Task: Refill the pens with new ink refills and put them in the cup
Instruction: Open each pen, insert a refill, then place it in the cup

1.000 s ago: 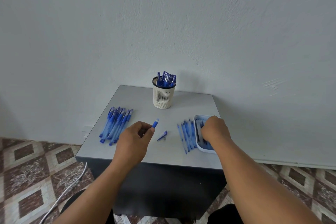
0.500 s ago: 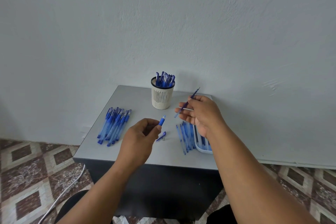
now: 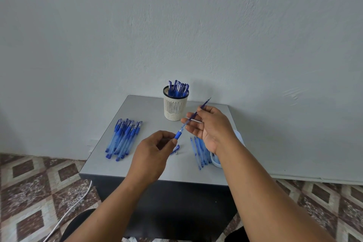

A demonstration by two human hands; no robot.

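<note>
Overhead, the pale wall (image 3: 176,25) filled most of the view, with patterned floor tiles (image 3: 29,182) and a white cable (image 3: 74,204) below it. Against the wall stood the grey table (image 3: 141,110). At its back sat the cream slotted cup (image 3: 174,107), upright and holding several capped blue pens (image 3: 178,89). A white tray (image 3: 216,160) lay at the right edge, mostly hidden behind the right forearm. On the left side lay a pile of blue pens (image 3: 123,139); a row of clear blue barrels (image 3: 199,151) lay just beside the tray. The left hand (image 3: 151,157) hovered above the table's middle, its grip clamped on a pen barrel (image 3: 178,135), pinched between thumb and fingers. The right hand (image 3: 211,125) pinched a thin ink refill (image 3: 193,117) between thumb and forefinger, the other fingers spread; the refill's lower end met the barrel's open tip. A small blue pen cap (image 3: 175,151) rested on the table beneath the left hand.
</note>
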